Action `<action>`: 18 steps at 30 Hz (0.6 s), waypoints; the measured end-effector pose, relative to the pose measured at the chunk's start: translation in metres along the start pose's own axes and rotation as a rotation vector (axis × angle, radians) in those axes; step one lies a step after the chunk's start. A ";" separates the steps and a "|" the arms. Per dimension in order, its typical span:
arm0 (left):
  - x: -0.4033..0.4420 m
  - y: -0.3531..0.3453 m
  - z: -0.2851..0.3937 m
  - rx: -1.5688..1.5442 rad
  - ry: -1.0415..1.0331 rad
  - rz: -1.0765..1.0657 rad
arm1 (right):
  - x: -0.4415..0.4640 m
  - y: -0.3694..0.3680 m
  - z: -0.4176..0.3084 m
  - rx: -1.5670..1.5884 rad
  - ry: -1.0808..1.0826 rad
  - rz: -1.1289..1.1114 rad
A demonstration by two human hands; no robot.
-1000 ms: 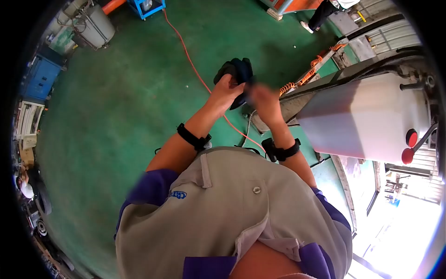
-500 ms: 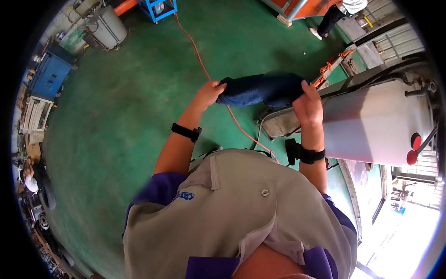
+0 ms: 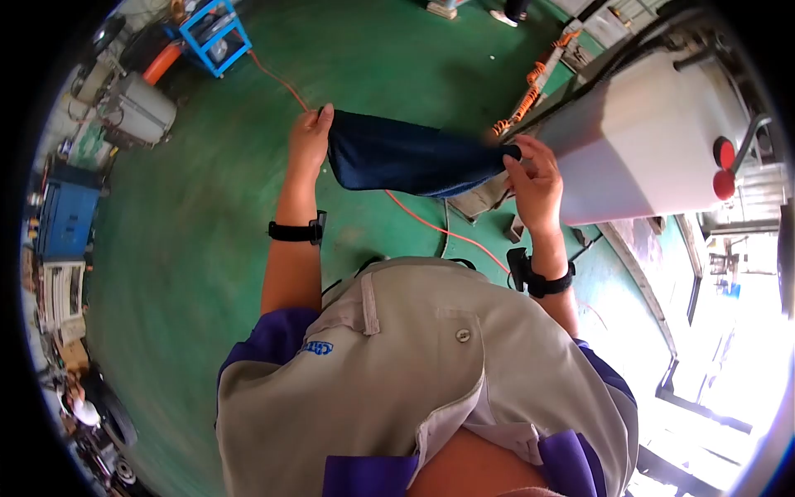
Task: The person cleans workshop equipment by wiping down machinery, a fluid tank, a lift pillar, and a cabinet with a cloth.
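A dark navy cloth (image 3: pixel 406 157) is stretched between my two hands, in front of my body and above the green floor. My left hand (image 3: pixel 310 142) grips its left end, thumb on top. At the other end, my right hand (image 3: pixel 537 180) pinches a bunched corner between thumb and fingers. The cloth hangs slightly slack, with its lower edge curving down between the hands. Each of my wrists wears a black strap; the right one carries a small black device (image 3: pixel 518 270).
A large whitish tank (image 3: pixel 638 141) with red caps stands close on the right. An orange-red hose (image 3: pixel 439 228) crosses the green floor (image 3: pixel 199 273). A blue cart (image 3: pixel 217 37) and a blue cabinet (image 3: pixel 68 217) stand to the left. Another person's foot (image 3: pixel 503 18) shows at the top.
My left hand has moved left and up, and the cloth is now spread wider and flatter. My right hand has gone from lying along the cloth to pinching its corner. The view has shifted.
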State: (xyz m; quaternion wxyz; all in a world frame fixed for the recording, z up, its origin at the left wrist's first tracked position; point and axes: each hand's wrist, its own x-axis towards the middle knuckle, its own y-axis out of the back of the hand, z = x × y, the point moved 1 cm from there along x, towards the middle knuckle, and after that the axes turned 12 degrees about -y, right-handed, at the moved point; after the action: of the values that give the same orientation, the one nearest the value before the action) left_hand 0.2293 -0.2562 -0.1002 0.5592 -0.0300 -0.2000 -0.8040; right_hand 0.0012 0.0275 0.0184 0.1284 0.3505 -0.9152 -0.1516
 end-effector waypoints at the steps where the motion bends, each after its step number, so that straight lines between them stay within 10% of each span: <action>1: 0.001 -0.005 0.011 -0.200 0.045 -0.055 | -0.007 0.003 -0.005 0.069 -0.098 -0.026; 4: -0.019 -0.031 0.038 -0.796 0.194 -0.260 | -0.025 0.020 -0.007 0.302 -0.293 -0.099; 9: -0.029 -0.098 0.079 -1.431 0.387 -0.672 | -0.037 0.053 -0.024 0.329 0.019 0.085; 18: -0.033 -0.175 0.232 -1.288 -0.361 -0.719 | -0.045 0.133 -0.056 -0.671 0.678 0.721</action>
State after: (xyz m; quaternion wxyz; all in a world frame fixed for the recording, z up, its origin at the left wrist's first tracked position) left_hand 0.0412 -0.0928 0.0536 0.0931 -0.4147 0.2232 -0.8772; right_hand -0.0277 0.1419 0.1129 0.5603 -0.0131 -0.7866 -0.2589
